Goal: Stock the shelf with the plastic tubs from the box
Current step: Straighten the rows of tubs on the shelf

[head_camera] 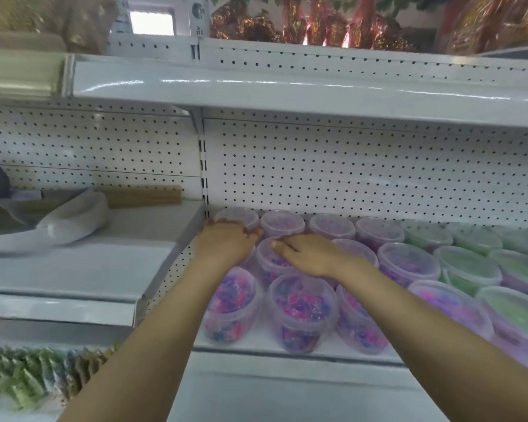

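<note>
Clear plastic tubs of pink, purple and blue pieces stand in rows on the white shelf [287,348]. My left hand [226,243] reaches to the back-left corner. Its fingers and thumb curl round the near side of the back-left tub [237,216]. My right hand [307,254] lies flat on the lid of a second-row tub [267,263], fingers fairly straight. Three purple tubs [302,312] stand along the front edge. The box is out of view.
Green-filled tubs [470,266] fill the right side of the same shelf. A higher shelf [73,269] to the left carries a white bag [73,220] and a brown roll [147,196]. Another shelf [287,89] hangs close overhead. Green packets [22,379] lie at the lower left.
</note>
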`<state>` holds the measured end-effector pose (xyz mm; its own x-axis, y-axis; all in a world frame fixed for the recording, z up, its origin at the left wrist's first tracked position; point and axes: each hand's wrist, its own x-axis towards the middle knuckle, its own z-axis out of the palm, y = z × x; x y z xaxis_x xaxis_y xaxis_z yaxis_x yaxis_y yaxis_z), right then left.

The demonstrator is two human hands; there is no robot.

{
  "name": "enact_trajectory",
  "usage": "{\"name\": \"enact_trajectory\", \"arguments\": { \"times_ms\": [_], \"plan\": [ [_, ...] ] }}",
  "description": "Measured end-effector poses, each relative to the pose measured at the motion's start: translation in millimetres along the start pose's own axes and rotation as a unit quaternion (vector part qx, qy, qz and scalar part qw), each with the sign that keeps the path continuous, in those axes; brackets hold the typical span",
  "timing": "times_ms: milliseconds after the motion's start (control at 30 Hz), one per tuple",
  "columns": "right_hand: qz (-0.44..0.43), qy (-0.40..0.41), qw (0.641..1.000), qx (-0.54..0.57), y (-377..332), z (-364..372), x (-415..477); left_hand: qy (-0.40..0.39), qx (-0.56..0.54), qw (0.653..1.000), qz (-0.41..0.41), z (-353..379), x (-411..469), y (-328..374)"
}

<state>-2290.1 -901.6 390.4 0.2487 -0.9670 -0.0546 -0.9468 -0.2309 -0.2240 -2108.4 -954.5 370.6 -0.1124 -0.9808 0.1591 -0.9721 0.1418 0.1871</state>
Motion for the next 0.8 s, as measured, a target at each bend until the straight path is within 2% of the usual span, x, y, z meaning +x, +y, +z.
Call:
{"name": "enact_trajectory", "arguments": {
  "times_ms": [133, 233, 333, 567, 667, 800],
  "plan": [
    [0.022, -0.026, 0.999, -0.020, -8, 13, -12, -0.038, 0.015, 0.999, 0.026, 6, -25, -3],
    [0.036, -0.002, 0.998, -0.051, -3, 23, -7, -0.036, -0.007, 0.996, 0.087, 6, -29, -2],
    [0.052, 0.007, 0.996, -0.066, 5, 29, 4, -0.051, -0.024, 0.993, 0.099, 1, -34, 1],
    [0.047, 0.025, 0.998, -0.012, -3, 26, -16, -0.100, -0.058, 0.986, 0.116, -12, -48, -6],
    [0.025, 0.062, 0.998, 0.008, -6, 22, -44, -0.093, -0.094, 0.984, 0.118, -16, -62, -11],
    [0.009, 0.064, 0.997, 0.031, -13, 27, -80, -0.057, -0.109, 0.987, 0.105, -12, -87, -19]
  ]
}}
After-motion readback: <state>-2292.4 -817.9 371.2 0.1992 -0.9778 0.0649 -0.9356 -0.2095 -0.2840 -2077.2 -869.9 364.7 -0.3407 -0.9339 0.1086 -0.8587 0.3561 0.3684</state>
